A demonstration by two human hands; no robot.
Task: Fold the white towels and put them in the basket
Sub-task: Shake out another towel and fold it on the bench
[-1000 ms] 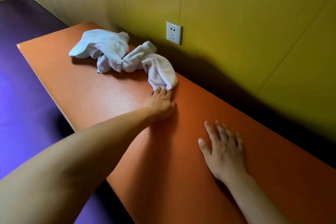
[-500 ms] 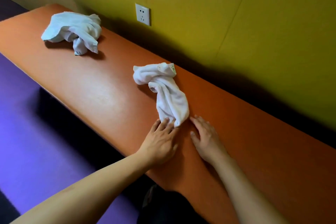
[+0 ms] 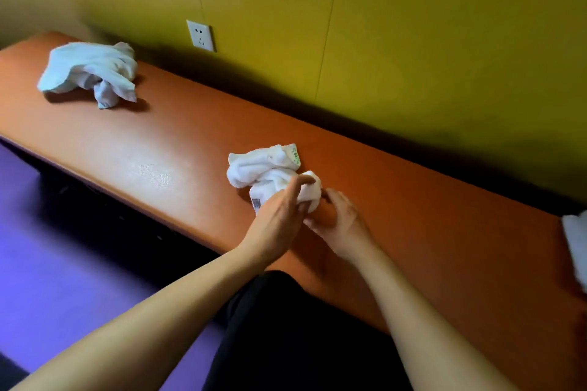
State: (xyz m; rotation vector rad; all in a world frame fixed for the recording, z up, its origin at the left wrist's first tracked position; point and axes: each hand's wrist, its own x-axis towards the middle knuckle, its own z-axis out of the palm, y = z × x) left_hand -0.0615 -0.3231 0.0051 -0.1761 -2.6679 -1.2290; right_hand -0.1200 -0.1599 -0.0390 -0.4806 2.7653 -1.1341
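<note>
Our left hand (image 3: 279, 219) and right hand (image 3: 341, 222) both grip the crumpled white towel (image 3: 266, 171) just ahead of them.

The crumpled white terry towel (image 3: 268, 168) at mid-bench carries a small pale label with green print at its far corner and another white tag with dark bar-like marks near the hands, while the second crumpled white cloth towel (image 3: 90, 73) at the far left end looks faintly bluish in its folds. Both lie on a long padded bench in plain glossy orange-brown (image 3: 165, 143), set against a plain mustard-yellow panelled wall (image 3: 413, 41) bearing a white square wall socket (image 3: 200, 35). The smooth floor is violet-purple (image 3: 63, 263), the clothing over the person's lap plain black (image 3: 286, 327), and a white piece of fabric (image 3: 576, 241) shows at the right edge.
</note>
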